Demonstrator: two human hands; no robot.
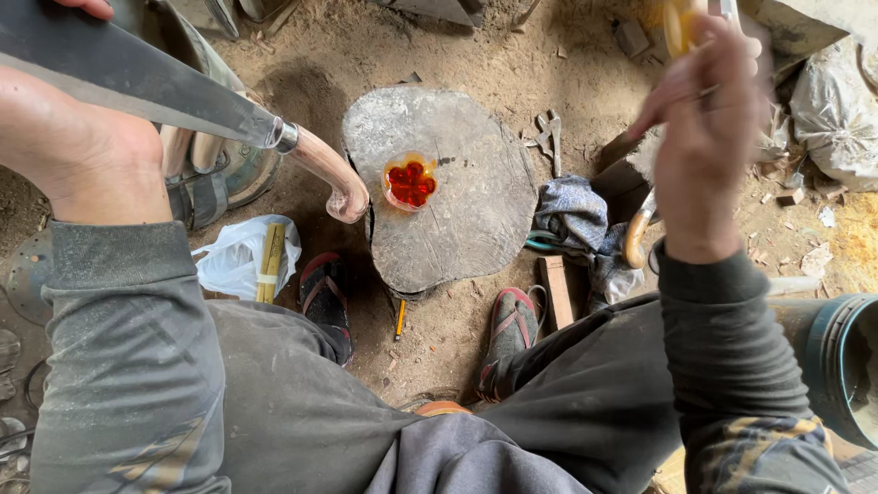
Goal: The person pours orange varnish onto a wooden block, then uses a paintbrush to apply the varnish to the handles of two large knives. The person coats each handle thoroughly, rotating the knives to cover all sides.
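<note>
Blade (pixel 137 78) fills the upper left of the view, a long grey machete-like knife whose axis runs from the top left corner down and right to a metal collar and a curved pale wooden handle (pixel 327 174); the handle end hangs just off the left edge of the stump (pixel 457 220). The left hand (pixel 87 151) is closed around the blade's flat from beneath, palm against the steel and a fingertip showing over the top edge, so it grips the metal well up from the handle. The right hand (pixel 709 137) is raised at the upper right, well apart from the knife, its fingers pinched shut on a thin tool (pixel 681 23) with a yellow part at the top; what kind of tool cannot be told. Between the two hands, on the stump's flat top, sits a small orange cup with red liquid (pixel 411 183), nearer the handle than the right hand. Sandalled feet rest on the dirt at either side of the stump, and a pair of pliers (pixel 549 137) lies just right of it.
</note>
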